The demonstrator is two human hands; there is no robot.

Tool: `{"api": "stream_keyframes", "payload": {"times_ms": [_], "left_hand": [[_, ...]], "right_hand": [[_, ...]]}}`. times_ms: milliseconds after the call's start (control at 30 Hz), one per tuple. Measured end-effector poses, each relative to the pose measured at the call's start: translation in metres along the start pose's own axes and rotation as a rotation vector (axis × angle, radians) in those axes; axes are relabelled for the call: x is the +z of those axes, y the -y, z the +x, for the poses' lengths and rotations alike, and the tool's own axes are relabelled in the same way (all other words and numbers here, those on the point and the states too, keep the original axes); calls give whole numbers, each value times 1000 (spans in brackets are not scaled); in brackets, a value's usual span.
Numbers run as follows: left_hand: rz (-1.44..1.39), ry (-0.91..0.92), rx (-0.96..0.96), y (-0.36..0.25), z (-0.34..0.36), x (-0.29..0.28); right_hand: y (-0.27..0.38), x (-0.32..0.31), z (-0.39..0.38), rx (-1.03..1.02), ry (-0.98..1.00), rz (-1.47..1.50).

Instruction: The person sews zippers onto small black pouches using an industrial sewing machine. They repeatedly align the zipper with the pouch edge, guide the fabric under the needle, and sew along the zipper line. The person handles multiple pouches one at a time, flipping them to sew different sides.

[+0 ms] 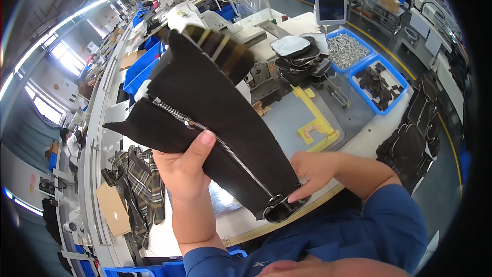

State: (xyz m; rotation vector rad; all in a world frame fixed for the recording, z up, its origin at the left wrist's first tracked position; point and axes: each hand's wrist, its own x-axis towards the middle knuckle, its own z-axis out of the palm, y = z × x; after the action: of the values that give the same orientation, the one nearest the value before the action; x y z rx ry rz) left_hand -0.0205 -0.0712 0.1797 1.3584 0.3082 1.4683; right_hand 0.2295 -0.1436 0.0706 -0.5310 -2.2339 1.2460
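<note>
Currently left hand (182,170), eight o'clock, clamps black panel (225,100) at centre, thumb beside zip (234,157); right hand (313,171), four o'clock, half-curled, fingertip touching panel's lower end. Zip looks already set in; panel's upper edge, toward eleven, appears unjoined. Plaid cloth (138,187) toward eight; stacked black pieces (294,64) toward one.

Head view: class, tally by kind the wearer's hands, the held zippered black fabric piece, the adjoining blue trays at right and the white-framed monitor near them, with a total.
Left hand and right hand: 2
Zippered black fabric piece: 1
Blue metal-hardware tray and blue dark-pieces tray: 2
White-framed monitor: 1
Total: 6
</note>
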Motion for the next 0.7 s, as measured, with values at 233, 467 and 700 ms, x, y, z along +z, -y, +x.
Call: {"api": "stream_keyframes", "payload": {"times_ms": [233,467,700], "left_hand": [[35,-50,-103,29,1,-14],[-107,-138,-341,59,-2,-26],[23,-53,-467,109,-32,-34]], "right_hand": [[-43,47,0,244,-147,417],[-35,58,-15,196,-200,277],[-41,-12,16,306,-484,5]]}}
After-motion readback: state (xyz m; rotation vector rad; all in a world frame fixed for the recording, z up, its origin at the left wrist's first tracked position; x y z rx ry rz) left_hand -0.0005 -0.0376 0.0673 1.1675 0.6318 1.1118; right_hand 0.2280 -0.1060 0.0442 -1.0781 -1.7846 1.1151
